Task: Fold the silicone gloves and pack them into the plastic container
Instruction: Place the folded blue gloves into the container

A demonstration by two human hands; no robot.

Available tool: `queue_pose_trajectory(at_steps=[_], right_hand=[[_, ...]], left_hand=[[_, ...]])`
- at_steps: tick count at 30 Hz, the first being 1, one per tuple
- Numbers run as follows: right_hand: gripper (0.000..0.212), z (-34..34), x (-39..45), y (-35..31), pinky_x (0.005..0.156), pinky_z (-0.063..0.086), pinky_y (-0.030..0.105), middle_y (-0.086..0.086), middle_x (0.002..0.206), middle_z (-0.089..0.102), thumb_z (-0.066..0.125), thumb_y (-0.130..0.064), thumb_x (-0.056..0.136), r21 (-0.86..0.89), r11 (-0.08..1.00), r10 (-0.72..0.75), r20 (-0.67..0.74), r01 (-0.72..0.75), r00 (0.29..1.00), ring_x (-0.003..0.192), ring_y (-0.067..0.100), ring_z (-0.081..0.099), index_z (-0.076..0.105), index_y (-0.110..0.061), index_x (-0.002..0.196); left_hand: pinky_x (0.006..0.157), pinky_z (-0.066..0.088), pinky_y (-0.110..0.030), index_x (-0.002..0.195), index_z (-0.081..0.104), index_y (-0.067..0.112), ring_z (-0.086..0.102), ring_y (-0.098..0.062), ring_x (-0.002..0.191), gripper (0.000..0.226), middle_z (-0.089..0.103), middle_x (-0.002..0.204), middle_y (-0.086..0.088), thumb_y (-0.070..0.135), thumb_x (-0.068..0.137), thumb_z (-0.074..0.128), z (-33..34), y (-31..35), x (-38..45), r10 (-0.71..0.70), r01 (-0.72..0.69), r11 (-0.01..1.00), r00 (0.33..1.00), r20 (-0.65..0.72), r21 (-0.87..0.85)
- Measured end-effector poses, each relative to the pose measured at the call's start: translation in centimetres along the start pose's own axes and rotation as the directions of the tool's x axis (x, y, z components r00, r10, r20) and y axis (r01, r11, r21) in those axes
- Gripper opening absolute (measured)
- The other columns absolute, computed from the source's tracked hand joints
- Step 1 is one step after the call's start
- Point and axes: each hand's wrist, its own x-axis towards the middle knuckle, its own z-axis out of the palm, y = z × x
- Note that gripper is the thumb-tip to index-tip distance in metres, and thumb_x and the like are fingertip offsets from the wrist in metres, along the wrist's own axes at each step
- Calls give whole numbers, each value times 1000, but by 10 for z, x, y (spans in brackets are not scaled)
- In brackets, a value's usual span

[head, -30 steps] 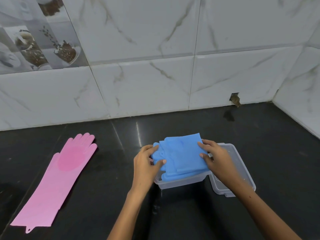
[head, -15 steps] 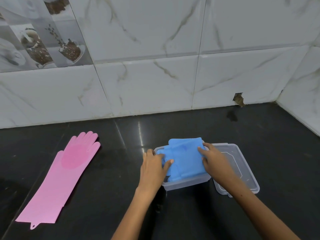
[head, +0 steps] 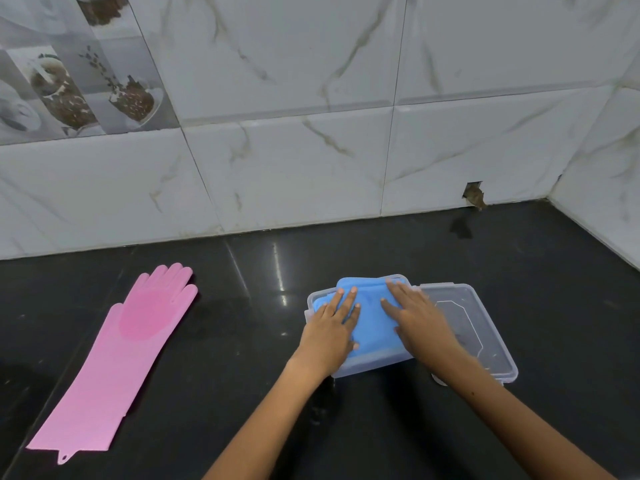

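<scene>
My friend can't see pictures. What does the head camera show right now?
Two hands, left and right, press a folded blue glove flat into a clear plastic box on a black counter. The lid lies beside it, and a pink glove lies flat at left.

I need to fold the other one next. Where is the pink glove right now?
The pink glove lies flat and unfolded on the black counter, at the left of the head view, well apart from the plastic container.

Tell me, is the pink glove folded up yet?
No, the pink glove lies flat and stretched out on the black counter, left of the container, and neither hand touches it.
</scene>
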Motion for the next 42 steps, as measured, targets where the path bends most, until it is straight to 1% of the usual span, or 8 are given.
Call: queue_pose_trajectory(at_steps=[5, 8, 10, 12, 16, 19, 30, 42], right_hand=[[47, 0, -1, 6, 102, 43, 31, 0, 160, 5, 40, -16, 98, 108, 992, -53, -46, 58, 998, 142, 20, 24, 30, -19, 144], [36, -1, -3, 5, 88, 49, 34, 1, 152, 34, 49, -15, 95, 272, 961, 103, -199, -46, 975, 124, 23, 51, 49, -15, 131], [28, -4, -2, 5, 81, 53, 38, 10, 134, 54, 59, -12, 90, 399, 912, 214, -277, -91, 937, 102, 30, 62, 59, -8, 118], [26, -5, 1, 5, 77, 56, 38, 12, 122, 57, 64, -10, 87, 432, 897, 243, -305, -94, 921, 94, 28, 63, 60, -7, 112], [51, 0, 14, 5, 102, 43, 33, 9, 147, 39, 60, -17, 90, 358, 928, 195, -242, -99, 951, 131, 23, 41, 42, -12, 137], [54, 3, 22, 4, 107, 37, 31, 5, 151, 34, 56, -22, 93, 307, 942, 196, -183, -133, 963, 137, 20, 33, 34, -15, 142], [36, 0, 40, 7, 93, 40, 29, 2, 121, 51, 60, -31, 89, 140, 975, 201, -224, -173, 954, 109, 18, 45, 53, -17, 122], [15, -4, 35, 13, 78, 45, 30, 3, 98, 63, 61, -22, 86, 259, 962, 141, -216, -82, 966, 86, 20, 56, 52, -18, 97]], left_hand=[[120, -3, -39, 151, -8, 13, -21, -23, 145, 64, -25, 157, -4, 37, 102, 27, -4, -2, 4, -4, -1, 999, 995, 105, 42], [120, -5, -38, 151, -9, 14, -22, -22, 145, 64, -25, 156, -2, 37, 103, 26, -3, -4, 4, 8, -9, 1000, 994, 107, 11], [119, -6, -38, 151, -9, 15, -23, -21, 144, 64, -25, 156, -1, 37, 103, 26, -1, -6, 2, 14, -13, 1000, 996, 84, -13], [119, -6, -38, 151, -9, 16, -23, -21, 144, 64, -25, 156, 0, 38, 102, 26, 2, -7, 2, 21, -20, 1000, 998, 59, -17], [119, -6, -38, 151, -8, 16, -23, -21, 144, 64, -25, 156, 0, 39, 102, 26, 5, -8, 3, 24, -24, 1000, 999, 33, -13], [119, -7, -38, 151, -8, 17, -23, -20, 144, 64, -24, 157, 0, 40, 102, 27, 7, -8, 3, 23, -23, 999, 999, 22, -31], [119, -6, -38, 151, -5, 16, -22, -19, 144, 63, -23, 157, 0, 40, 102, 26, 10, -8, 2, 21, -21, 999, 1000, -14, -28], [120, -3, -35, 152, 0, 16, -18, -15, 146, 60, -18, 158, 3, 36, 102, 28, 18, -10, -2, 18, -36, 990, 991, -131, -137]])
